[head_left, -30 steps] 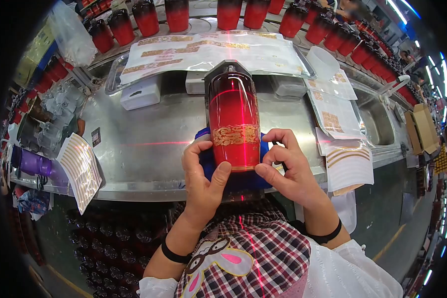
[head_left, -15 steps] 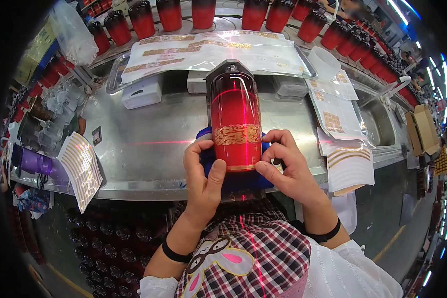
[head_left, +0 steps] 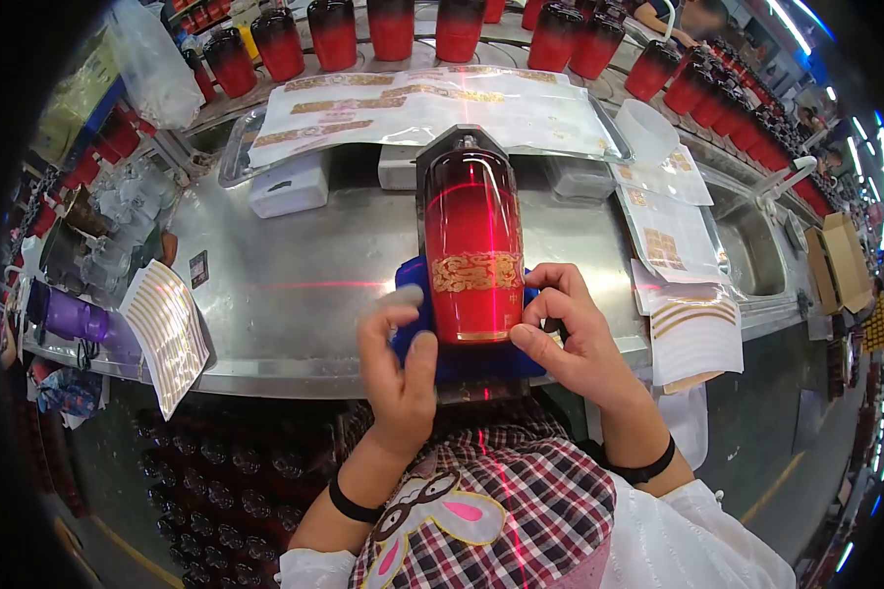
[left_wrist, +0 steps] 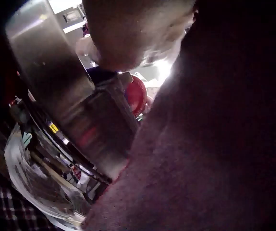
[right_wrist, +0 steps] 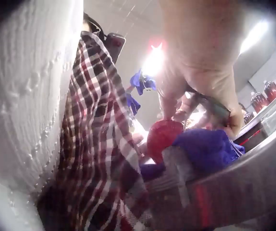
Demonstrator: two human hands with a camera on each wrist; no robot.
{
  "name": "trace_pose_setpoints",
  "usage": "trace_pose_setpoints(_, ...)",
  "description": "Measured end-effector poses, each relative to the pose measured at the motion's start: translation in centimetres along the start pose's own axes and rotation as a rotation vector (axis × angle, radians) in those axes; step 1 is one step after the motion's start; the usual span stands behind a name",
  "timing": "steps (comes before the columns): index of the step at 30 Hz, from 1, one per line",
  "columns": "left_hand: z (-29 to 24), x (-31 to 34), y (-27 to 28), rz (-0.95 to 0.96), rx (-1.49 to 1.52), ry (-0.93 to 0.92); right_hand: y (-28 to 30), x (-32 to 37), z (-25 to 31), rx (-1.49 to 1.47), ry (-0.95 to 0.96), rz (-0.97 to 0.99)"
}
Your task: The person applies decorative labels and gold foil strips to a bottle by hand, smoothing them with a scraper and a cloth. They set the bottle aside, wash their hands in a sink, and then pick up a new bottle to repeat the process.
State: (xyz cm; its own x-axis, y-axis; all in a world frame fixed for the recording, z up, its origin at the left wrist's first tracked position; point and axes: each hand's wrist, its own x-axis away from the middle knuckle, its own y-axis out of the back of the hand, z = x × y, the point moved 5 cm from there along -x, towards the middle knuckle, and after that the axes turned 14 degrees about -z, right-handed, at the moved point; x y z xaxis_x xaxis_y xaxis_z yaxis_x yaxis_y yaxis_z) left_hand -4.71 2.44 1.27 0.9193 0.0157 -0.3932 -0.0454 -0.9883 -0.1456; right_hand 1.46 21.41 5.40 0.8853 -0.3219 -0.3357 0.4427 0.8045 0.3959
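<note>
A glossy red bottle point(head_left: 473, 226), dark toward its far end, lies on its side over a blue cloth point(head_left: 413, 339). A gold patterned band point(head_left: 476, 272) crosses it, with small gold characters below. My left hand point(head_left: 398, 378) is off the bottle to its left, thumb and fingers apart and blurred. The right hand point(head_left: 584, 344) has bent fingers and thumb at the bottle's right side, near the band and the base. A dark flat piece point(right_wrist: 214, 110) shows among the right fingers; I cannot tell what it is. The bottle's red base point(left_wrist: 135, 95) shows in the left wrist view.
Sheets of gold decals point(head_left: 354, 108) lie on a tray behind the bottle. More sheets point(head_left: 697, 339) lie at the right, by a sink point(head_left: 751, 245), and one striped sheet point(head_left: 167, 334) at the left. Red bottles point(head_left: 457, 29) line the conveyor behind. A purple cup point(head_left: 74, 314) stands far left.
My left hand has come away from the bottle, down and to the left. The bottle has turned slightly, bringing its small characters into fuller view. The bottles behind have shifted along the conveyor.
</note>
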Motion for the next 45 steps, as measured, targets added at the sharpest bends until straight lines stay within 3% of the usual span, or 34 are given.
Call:
trace_pose_setpoints(1,-1.3,0.1,0.3,0.020,-0.196,-0.301,0.0,0.0,-0.1,-0.006,0.004,0.000)
trace_pose_setpoints(4,-3.3,1.0,-0.5,0.212,-0.307,-0.705,0.0,0.1,-0.1,-0.011,-0.001,0.009)
trace_pose_setpoints(20,-4.1,-0.8,-1.4,0.562,-0.456,-1.158,1.2,-0.2,-1.4,-0.246,-0.110,0.249)
trace_pose_setpoints(26,-4.7,-1.0,-2.3,0.627,-0.442,-1.246,1.4,-0.1,-1.9,-0.278,-0.161,0.262)
trace_pose_setpoints(29,-5.1,-1.1,-3.2,0.621,-0.459,-1.296,1.4,-0.1,-2.2,-0.241,-0.080,0.212)
trace_pose_setpoints(38,-4.3,-0.7,-4.3,0.644,-0.460,-1.322,1.4,-0.1,-2.3,-0.250,-0.197,0.247)
trace_pose_setpoints(45,-3.4,-1.2,-3.0,0.648,-0.367,-1.088,1.8,0.0,-2.7,-0.232,-0.166,0.203)
